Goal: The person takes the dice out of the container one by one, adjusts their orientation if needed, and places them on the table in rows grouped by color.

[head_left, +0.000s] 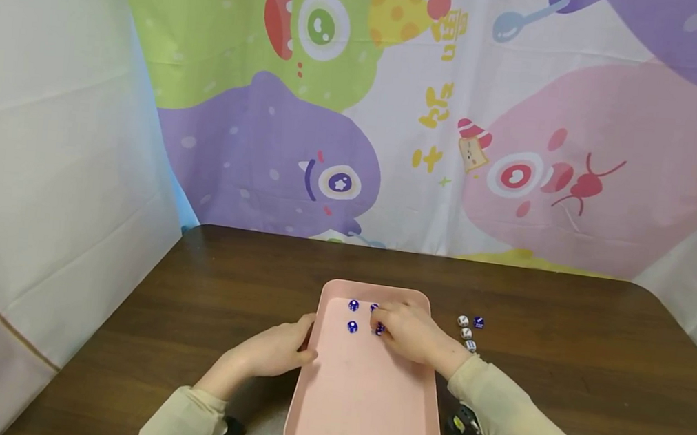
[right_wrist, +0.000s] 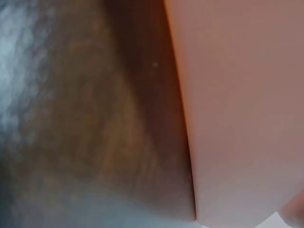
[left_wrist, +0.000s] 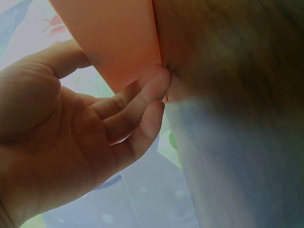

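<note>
A pink rectangular tray point(head_left: 366, 399) lies on the dark wooden table. At its left wall is my left hand point(head_left: 274, 350), thumb over the rim and fingers against the outer side; the left wrist view shows these fingers point(left_wrist: 153, 88) on the wall. Over the tray's far right part, my right hand point(head_left: 413, 332) has curled fingers and pinches a blue die point(head_left: 379, 329), partly hidden by them. Close by in the tray are more blue dice: one far left point(head_left: 354, 306), one in front of it point(head_left: 353, 327), one beside the fingertips point(head_left: 374, 307).
Right of the tray, a blue die point(head_left: 479, 322) and three white dice point(head_left: 466, 333) lie on the table point(head_left: 567, 347). A dark device point(head_left: 460, 424) shows under the right sleeve. Behind the table hangs a cartoon-printed curtain point(head_left: 412, 202).
</note>
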### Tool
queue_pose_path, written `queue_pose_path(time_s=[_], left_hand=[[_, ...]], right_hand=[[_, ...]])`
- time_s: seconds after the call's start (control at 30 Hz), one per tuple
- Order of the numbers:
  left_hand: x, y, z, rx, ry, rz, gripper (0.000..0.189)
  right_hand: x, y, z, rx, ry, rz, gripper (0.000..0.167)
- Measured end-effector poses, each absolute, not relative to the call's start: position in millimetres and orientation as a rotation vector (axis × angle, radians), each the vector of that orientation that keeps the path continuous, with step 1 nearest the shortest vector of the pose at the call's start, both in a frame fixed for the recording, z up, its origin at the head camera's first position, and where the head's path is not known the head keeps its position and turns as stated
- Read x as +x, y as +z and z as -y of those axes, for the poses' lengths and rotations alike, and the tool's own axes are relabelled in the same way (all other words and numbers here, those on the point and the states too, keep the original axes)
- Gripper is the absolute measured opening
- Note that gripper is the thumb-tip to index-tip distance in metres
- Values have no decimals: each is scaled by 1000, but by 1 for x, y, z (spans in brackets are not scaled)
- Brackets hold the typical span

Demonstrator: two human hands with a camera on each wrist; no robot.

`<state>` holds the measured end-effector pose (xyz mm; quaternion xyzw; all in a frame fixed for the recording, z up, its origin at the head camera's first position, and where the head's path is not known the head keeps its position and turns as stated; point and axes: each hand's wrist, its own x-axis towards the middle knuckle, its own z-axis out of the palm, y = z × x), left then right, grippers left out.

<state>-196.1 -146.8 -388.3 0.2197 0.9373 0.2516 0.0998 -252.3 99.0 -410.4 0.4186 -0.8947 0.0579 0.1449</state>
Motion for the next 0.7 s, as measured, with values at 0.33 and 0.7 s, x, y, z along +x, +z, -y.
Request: queue_pose_path(time_s=[0.33,0.7], left_hand=[[-197,-390,149,649,732,-2777,60],[-197,-388,148,628,733,-2770,60]], right_hand=[[-249,-405,-104,1201,145,2585,15],[-245,-391,-119,1183,352,2632,17]])
